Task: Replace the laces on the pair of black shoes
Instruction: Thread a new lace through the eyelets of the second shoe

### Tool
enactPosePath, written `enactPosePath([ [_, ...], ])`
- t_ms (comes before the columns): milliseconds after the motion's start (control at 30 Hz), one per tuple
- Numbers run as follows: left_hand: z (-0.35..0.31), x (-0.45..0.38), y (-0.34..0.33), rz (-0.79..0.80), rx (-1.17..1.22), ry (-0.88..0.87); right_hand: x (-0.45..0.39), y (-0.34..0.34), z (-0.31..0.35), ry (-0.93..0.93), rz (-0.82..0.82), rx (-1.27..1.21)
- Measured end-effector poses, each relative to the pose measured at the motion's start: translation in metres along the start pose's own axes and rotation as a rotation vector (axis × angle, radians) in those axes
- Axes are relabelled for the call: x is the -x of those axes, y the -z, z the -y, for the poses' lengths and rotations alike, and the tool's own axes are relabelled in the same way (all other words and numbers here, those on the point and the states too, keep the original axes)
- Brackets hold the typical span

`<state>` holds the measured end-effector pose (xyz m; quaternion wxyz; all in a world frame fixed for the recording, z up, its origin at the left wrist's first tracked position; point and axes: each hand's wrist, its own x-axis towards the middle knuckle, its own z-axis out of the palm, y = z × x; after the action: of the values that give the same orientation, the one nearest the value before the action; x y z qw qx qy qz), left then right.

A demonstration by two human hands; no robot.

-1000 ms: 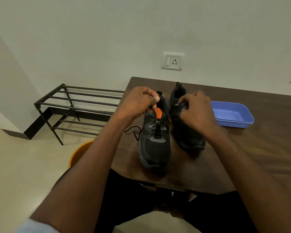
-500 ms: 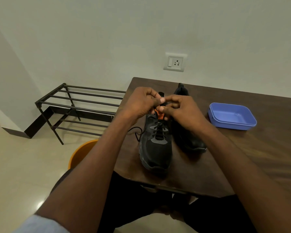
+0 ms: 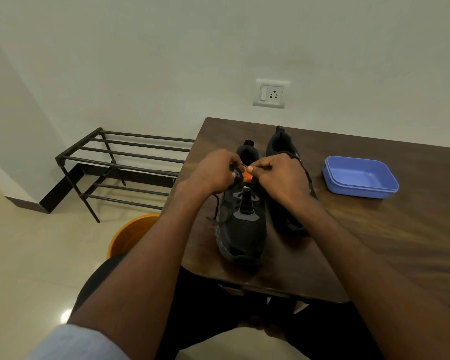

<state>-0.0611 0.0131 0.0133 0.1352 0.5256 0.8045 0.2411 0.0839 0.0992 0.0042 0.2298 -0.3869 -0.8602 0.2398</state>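
Observation:
Two black shoes stand side by side on the dark wooden table (image 3: pixel 390 229), toes toward me. The left shoe (image 3: pixel 242 229) has a grey panel and an orange tongue tag, and black lace crosses its lower eyelets. Above its tongue my left hand (image 3: pixel 213 172) and my right hand (image 3: pixel 278 175) meet, each pinching the black lace (image 3: pixel 240 166) between thumb and finger. A loose lace end (image 3: pixel 215 211) trails off the shoe's left side. Behind my right hand stands the right shoe (image 3: pixel 283 144), mostly hidden.
A blue plastic tray (image 3: pixel 359 175) sits on the table to the right of the shoes. Left of the table stand a black metal shoe rack (image 3: pixel 120 162) and an orange bucket (image 3: pixel 130 232) on the floor. My knees are under the table's front edge.
My right hand has left the right shoe and moved left to meet my left hand over the left shoe's tongue, where both now pinch the lace.

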Motion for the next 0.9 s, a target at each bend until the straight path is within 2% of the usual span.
enactPosePath([
  [133,0.003,-0.002,-0.002,-0.005,0.114,0.054,0.0,-0.001,-0.003,0.052,0.04,0.138],
  [333,0.006,-0.001,-0.005,-0.025,0.157,0.053,-0.002,-0.005,-0.001,0.049,0.063,0.169],
  [433,0.005,0.0,-0.006,-0.012,0.167,0.049,-0.003,-0.01,-0.006,0.008,0.103,0.071],
  [633,0.005,0.001,-0.007,-0.02,0.195,0.046,-0.002,-0.015,-0.013,-0.141,0.161,-0.32],
  [900,0.009,-0.001,-0.01,-0.029,0.286,0.164,-0.002,-0.023,-0.011,-0.145,0.148,-0.266],
])
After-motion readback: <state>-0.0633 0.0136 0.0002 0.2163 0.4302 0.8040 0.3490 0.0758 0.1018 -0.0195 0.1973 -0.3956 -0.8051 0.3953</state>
